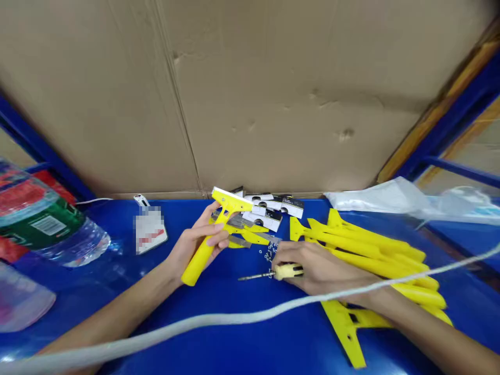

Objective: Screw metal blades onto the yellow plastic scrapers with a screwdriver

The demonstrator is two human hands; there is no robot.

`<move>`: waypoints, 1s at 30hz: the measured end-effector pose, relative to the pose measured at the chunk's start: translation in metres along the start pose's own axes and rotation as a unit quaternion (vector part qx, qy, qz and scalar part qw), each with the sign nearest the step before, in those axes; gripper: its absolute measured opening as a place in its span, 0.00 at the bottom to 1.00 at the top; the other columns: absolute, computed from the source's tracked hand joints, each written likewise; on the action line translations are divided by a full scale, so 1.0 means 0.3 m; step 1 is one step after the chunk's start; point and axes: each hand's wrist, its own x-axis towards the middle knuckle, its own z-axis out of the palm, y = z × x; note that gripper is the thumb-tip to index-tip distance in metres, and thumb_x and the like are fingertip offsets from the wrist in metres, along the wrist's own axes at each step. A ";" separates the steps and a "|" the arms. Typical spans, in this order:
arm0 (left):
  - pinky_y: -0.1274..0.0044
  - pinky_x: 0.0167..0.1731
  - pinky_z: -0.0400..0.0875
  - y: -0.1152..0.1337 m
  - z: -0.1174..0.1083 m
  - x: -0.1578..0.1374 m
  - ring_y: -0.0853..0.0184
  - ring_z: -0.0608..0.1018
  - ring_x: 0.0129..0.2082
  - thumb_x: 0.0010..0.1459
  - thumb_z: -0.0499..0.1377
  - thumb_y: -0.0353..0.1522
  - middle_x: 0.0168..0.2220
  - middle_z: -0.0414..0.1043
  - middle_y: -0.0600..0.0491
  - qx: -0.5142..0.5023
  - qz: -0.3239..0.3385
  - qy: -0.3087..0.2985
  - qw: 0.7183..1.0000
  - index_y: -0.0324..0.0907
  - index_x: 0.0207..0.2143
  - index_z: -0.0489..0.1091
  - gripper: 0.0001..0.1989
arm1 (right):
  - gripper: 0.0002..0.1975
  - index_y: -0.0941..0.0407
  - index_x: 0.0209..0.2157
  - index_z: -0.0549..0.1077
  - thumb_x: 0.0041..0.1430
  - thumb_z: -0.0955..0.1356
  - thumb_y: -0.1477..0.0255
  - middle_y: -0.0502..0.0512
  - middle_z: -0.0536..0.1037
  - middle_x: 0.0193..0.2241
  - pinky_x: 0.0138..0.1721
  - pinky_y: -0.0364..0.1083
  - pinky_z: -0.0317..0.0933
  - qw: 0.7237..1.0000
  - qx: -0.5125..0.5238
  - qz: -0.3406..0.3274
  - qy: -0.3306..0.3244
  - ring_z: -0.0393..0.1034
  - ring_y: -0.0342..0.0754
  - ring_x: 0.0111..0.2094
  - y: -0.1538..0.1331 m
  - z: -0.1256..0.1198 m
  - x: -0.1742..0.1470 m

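Note:
My left hand (197, 234) is closed round a yellow scraper (198, 260), its wide head tilted up and away from me. In my right hand (314, 263) is a screwdriver (289, 271) with a pale yellow and black handle, its shaft pointing left. The fingertips of that hand are at a small heap of metal nuts or screws (269, 252), partly hidden by the hand. Between the hands lie yellow head plates with metal blades (253, 237) and small white-and-black boxes (269, 221). Under and beyond my right forearm are several yellow scraper handles (390, 255).
A large plastic bottle (47, 224) leans in at left, near a clear plastic container (23, 299). A white card-like item (150, 229) lies on the blue table (234, 338). A white cord (234, 319) crosses the foreground. Plastic packaging (371, 198) sits at back right before a cardboard wall (273, 104).

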 end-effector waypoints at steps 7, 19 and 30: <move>0.80 0.28 0.70 -0.025 0.001 -0.007 0.83 0.64 0.19 0.54 0.67 0.18 0.47 0.75 0.51 -0.008 -0.015 0.005 1.000 0.51 0.64 0.65 0.38 | 0.24 0.51 0.42 0.79 0.52 0.66 0.91 0.52 0.82 0.47 0.50 0.49 0.69 0.998 -0.013 -0.046 0.027 0.79 0.55 0.51 0.005 0.014 -0.021; 0.81 0.28 0.69 -0.041 0.000 -0.011 0.83 0.65 0.20 0.54 0.69 0.19 0.44 0.74 0.53 -0.017 -0.031 0.013 0.999 0.53 0.66 0.65 0.41 | 0.12 0.50 0.42 0.76 0.63 0.72 0.81 0.51 0.83 0.43 0.46 0.48 0.71 0.972 0.011 -0.132 0.193 0.80 0.51 0.42 0.070 0.009 -0.007; 0.80 0.28 0.67 -0.078 0.007 -0.022 0.77 0.64 0.19 0.54 0.70 0.20 0.23 0.61 0.63 0.010 -0.062 -0.011 0.998 0.48 0.64 0.66 0.37 | 0.06 0.53 0.41 0.77 0.65 0.70 0.78 0.54 0.82 0.39 0.37 0.46 0.68 0.929 0.013 -0.156 0.336 0.77 0.47 0.35 0.074 -0.043 -0.008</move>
